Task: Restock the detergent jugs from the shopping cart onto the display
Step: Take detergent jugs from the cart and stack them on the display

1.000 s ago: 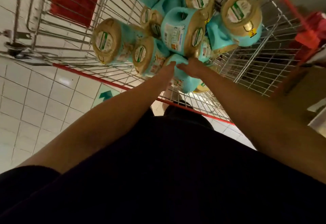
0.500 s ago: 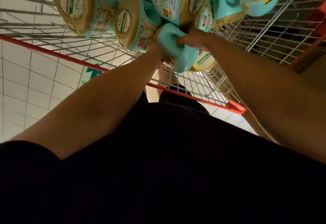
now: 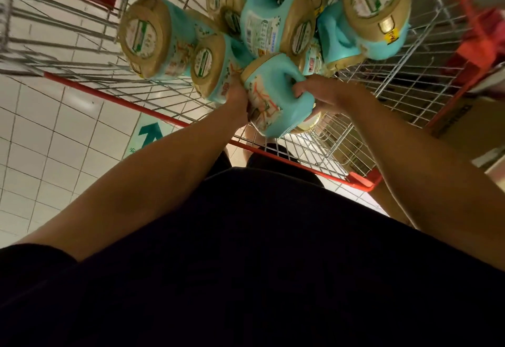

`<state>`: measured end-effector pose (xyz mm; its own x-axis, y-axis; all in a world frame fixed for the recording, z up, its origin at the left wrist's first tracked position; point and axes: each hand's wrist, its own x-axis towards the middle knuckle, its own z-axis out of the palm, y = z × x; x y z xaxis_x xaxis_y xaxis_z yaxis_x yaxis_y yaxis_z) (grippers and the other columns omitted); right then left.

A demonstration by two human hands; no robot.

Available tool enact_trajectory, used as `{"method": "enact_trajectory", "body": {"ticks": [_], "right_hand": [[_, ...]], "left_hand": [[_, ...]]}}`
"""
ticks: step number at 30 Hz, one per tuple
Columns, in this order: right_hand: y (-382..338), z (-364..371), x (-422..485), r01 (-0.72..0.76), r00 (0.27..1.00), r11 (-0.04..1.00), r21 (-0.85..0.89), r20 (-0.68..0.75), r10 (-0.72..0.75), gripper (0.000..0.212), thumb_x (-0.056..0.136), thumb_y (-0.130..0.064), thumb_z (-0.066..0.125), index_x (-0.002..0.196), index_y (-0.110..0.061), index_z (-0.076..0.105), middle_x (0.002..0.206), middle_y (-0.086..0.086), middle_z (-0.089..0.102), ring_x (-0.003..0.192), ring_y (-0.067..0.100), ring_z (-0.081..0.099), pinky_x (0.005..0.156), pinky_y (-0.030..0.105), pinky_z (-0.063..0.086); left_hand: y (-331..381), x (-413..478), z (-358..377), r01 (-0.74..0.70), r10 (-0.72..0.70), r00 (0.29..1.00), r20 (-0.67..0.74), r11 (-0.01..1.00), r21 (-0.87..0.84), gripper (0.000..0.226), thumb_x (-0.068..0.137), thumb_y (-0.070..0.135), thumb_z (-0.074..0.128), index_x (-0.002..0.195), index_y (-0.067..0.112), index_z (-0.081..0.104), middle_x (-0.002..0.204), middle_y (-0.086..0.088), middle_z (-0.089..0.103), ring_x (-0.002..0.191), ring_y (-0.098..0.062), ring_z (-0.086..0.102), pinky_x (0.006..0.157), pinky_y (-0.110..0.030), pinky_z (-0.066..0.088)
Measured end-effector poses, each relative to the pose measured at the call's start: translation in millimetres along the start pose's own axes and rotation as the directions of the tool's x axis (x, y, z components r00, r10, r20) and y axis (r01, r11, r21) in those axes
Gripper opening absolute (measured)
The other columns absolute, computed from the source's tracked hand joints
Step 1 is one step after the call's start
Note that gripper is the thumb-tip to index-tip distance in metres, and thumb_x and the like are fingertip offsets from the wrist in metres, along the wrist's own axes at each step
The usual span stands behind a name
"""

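A turquoise detergent jug (image 3: 276, 100) with a gold cap and a printed label is held over the near end of the wire shopping cart (image 3: 404, 78). My right hand (image 3: 322, 95) grips its moulded handle, fingers curled through the opening. My left hand (image 3: 237, 100) holds the jug's left side near the cap; its fingers are hidden behind the jug. Several more turquoise jugs (image 3: 276, 24) lie piled in the cart just beyond, caps facing me.
The cart has red plastic rim edges (image 3: 153, 114) and a red corner (image 3: 366, 180) near my body. White floor tiles with a green arrow sticker (image 3: 150, 133) lie to the left. A cardboard box (image 3: 470, 117) stands at the right.
The jug has come up out of the pile toward me, tilted so its label side shows. Both hands stayed on it. The view has tipped back up over the cart.
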<state>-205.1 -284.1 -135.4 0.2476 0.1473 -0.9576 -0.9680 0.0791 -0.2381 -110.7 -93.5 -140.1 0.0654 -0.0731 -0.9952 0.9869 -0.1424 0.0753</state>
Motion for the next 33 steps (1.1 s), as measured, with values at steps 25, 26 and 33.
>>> {"method": "enact_trajectory", "body": {"ticks": [25, 26, 33], "right_hand": [[-78.4, 174.5, -148.7, 0.709, 0.705, 0.372, 0.599, -0.620, -0.345, 0.055, 0.108, -0.058, 0.039, 0.124, -0.019, 0.074, 0.139, 0.028, 0.064, 0.134, 0.045, 0.060, 0.113, 0.070, 0.043], [-80.1, 180.6, -154.4, 0.725, 0.688, 0.358, 0.588, -0.643, -0.336, 0.055, 0.106, -0.060, 0.042, 0.123, -0.019, 0.074, 0.136, 0.026, 0.066, 0.132, 0.044, 0.061, 0.113, 0.069, 0.043], [-50.4, 212.5, -187.1, 0.800, 0.596, 0.279, 0.530, -0.752, -0.281, 0.065, 0.108, -0.056, 0.034, 0.144, -0.008, 0.057, 0.143, 0.032, 0.059, 0.135, 0.050, 0.056, 0.115, 0.070, 0.040]], "left_hand": [[120.7, -160.2, -85.2, -0.486, 0.243, 0.680, 0.692, 0.856, 0.177, 0.083, 0.086, 0.072, 0.065, 0.145, 0.013, 0.061, 0.143, -0.022, 0.064, 0.128, -0.039, 0.066, 0.104, -0.058, 0.055], [122.3, -166.3, -87.6, -0.490, 0.247, 0.673, 0.697, 0.855, 0.171, 0.082, 0.084, 0.072, 0.066, 0.143, 0.015, 0.063, 0.142, -0.021, 0.065, 0.127, -0.038, 0.067, 0.102, -0.056, 0.057], [114.1, -206.1, -79.8, -0.531, 0.139, 0.594, 0.792, 0.807, 0.257, 0.081, 0.079, 0.070, 0.075, 0.139, 0.016, 0.066, 0.139, -0.019, 0.068, 0.124, -0.039, 0.069, 0.094, -0.055, 0.060]]}}
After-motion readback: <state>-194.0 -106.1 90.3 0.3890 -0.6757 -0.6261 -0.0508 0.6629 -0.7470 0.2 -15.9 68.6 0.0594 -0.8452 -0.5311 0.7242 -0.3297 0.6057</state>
